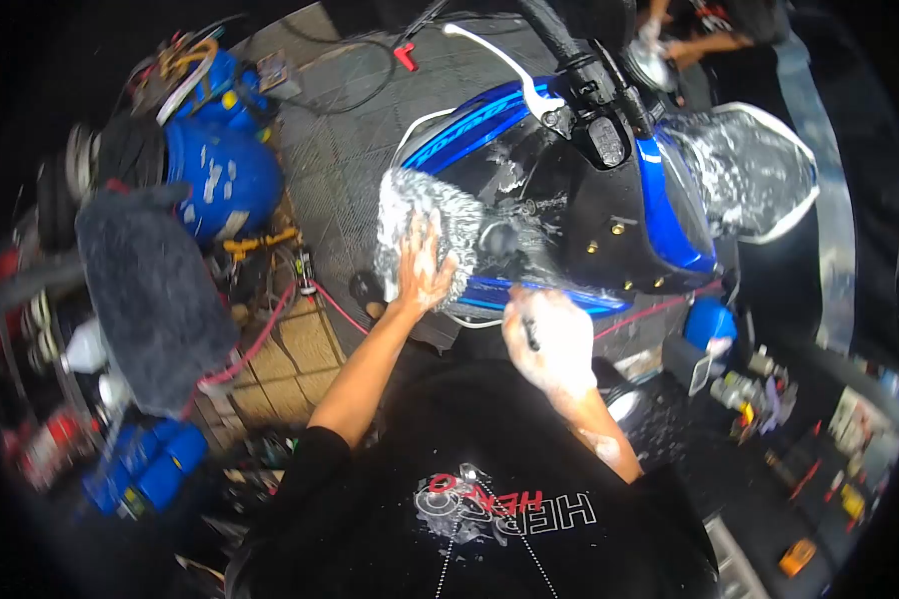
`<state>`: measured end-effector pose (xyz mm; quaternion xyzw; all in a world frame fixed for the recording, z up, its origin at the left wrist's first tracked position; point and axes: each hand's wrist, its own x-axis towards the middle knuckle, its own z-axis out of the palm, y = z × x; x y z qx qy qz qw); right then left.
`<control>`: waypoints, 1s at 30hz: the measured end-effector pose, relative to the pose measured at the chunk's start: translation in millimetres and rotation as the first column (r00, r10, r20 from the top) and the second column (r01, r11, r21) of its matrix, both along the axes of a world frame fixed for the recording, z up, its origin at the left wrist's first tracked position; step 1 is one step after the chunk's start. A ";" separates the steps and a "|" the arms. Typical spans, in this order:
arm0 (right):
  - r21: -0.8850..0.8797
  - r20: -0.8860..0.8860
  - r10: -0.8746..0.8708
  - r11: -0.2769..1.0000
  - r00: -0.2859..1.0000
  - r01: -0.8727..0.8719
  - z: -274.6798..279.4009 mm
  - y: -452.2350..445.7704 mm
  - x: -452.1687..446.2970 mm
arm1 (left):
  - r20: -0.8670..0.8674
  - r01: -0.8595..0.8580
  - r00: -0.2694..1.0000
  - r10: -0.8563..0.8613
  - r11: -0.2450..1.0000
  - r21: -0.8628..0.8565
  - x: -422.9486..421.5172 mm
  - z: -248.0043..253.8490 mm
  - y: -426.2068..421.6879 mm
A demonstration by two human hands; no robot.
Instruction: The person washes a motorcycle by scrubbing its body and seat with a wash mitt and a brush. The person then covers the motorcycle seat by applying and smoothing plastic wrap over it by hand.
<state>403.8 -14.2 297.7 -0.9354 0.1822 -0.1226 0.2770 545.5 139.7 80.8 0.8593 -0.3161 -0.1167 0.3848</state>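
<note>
A blue and black scooter (pixel 559 210) stands in front of me, streaked with white foam. My left hand (pixel 425 265) lies with its fingers spread on the foam-covered seat (pixel 454 215). My right hand (pixel 549 339), coated in thick suds, is closed beside the blue lower side panel (pixel 489 292). A small dark piece shows at its fingers, but the foam hides what it is. Above the dark body is the handlebar with a white brake lever (pixel 499 62). Suds also cover the front end (pixel 749 175).
Another person's foamy hand (pixel 651 45) holds a round object at the upper right. To the left are a blue drum (pixel 220 180) and a dark padded seat (pixel 155 290). A pink hose (pixel 340 311) crosses the floor. Bottles and tools lie at the right.
</note>
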 end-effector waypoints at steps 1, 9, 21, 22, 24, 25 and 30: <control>0.008 -0.029 -0.006 1.000 1.000 0.006 -6.6 16.3 2.9 | 0.034 0.156 0.987 -0.158 0.986 0.061 20.0 4.2 -5.0; -0.190 -0.057 -0.431 0.890 0.901 0.414 -5.6 68.2 63.5 | 0.343 0.755 0.568 -0.748 0.639 0.143 144.0 60.1 -202.8; -0.146 0.028 -0.891 0.444 0.452 0.884 -3.6 79.0 20.0 | 0.288 0.835 0.496 -0.819 0.541 0.098 117.8 49.3 -66.4; -0.198 0.105 -0.874 0.450 0.475 0.871 -8.4 75.7 9.1 | 0.237 0.836 0.514 -0.825 0.544 0.080 102.9 37.7 -43.0; -0.104 0.134 -0.842 0.513 0.523 0.852 -14.4 82.4 -6.8 | 0.285 0.847 0.487 -0.826 0.525 0.076 80.9 30.8 -18.5; 0.045 0.102 -0.825 0.561 0.555 0.826 -16.1 88.9 -9.4 | 0.293 0.851 0.497 -0.817 0.524 0.019 74.8 19.5 -19.7; 0.281 0.242 -0.948 0.274 0.209 0.920 -4.5 63.3 -53.5 | 0.042 0.468 0.849 -0.526 0.713 -0.522 33.4 22.4 -51.1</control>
